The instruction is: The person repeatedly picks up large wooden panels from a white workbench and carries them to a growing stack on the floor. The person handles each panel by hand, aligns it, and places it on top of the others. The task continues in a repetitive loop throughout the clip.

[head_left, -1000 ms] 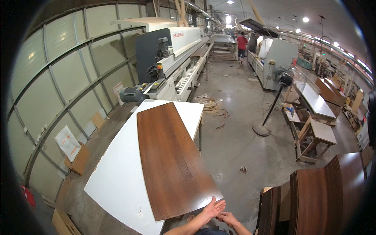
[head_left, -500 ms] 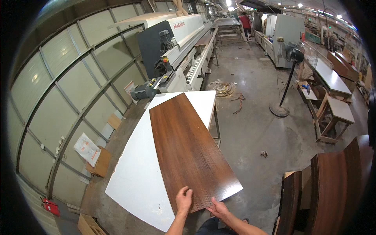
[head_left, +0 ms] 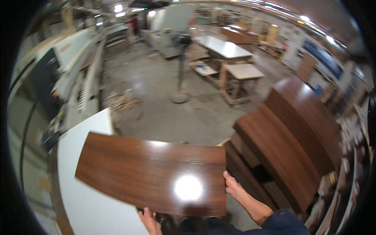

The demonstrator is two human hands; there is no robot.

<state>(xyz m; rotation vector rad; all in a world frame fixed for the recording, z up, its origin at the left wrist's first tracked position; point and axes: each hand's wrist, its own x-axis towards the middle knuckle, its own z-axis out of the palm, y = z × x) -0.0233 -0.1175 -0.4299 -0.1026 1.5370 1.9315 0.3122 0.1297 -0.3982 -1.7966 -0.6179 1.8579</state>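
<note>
A long brown wood-grain panel (head_left: 156, 170) lies crosswise in front of me, with a bright glare spot on its glossy face. My right hand (head_left: 231, 184) grips its right end, thumb near the face and the other fingers hidden at the edge. Along the near edge my left hand (head_left: 150, 220) is closed on the board, its fingertips at the rim. The panel's left part overlaps the white table top (head_left: 82, 199), while the right part reaches out past it over the floor.
To the right stand stacks of similar brown panels (head_left: 270, 149). A pedestal fan (head_left: 181, 96) is ahead, with a small wooden stand (head_left: 244, 71) and a long white-topped table (head_left: 225, 47) beyond. At the left is a long machine (head_left: 84, 74); a person in red (head_left: 134, 26) is far off.
The panel has swung from pointing away from me to lying crosswise, its near end now to the right. My right hand moved right with it; the view turned right, toward the stacks.
</note>
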